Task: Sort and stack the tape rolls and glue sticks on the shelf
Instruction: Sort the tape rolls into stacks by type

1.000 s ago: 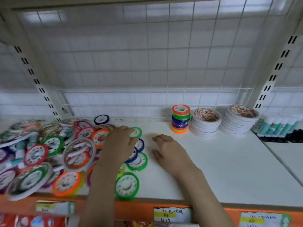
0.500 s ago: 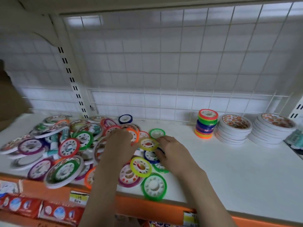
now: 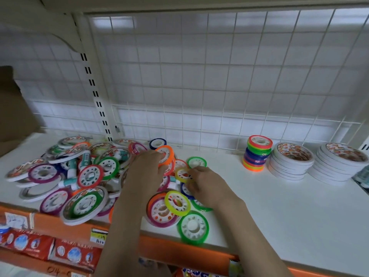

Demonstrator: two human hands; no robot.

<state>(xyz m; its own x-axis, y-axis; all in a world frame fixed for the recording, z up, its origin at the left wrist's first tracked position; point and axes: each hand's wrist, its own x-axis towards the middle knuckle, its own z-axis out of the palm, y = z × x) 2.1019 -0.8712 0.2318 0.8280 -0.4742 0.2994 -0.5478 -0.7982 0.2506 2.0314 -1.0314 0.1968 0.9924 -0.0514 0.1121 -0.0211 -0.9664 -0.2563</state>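
Tape rolls [image 3: 103, 176] heaped loose on the left of the shelf [image 3: 279, 206], glue sticks [image 3: 68, 181] mixed in. Nearest the edge, a green roll [image 3: 193, 227] lying flat. Right hand [image 3: 207, 186] pinching a small yellow roll [image 3: 182, 174]; left hand [image 3: 146, 170] gripping an orange roll [image 3: 165, 155]. Best lifted flat, matched by size, set square. Farther right, a neat coloured stack [image 3: 257, 153] and two white stacks [image 3: 291, 160]. No containers visible.
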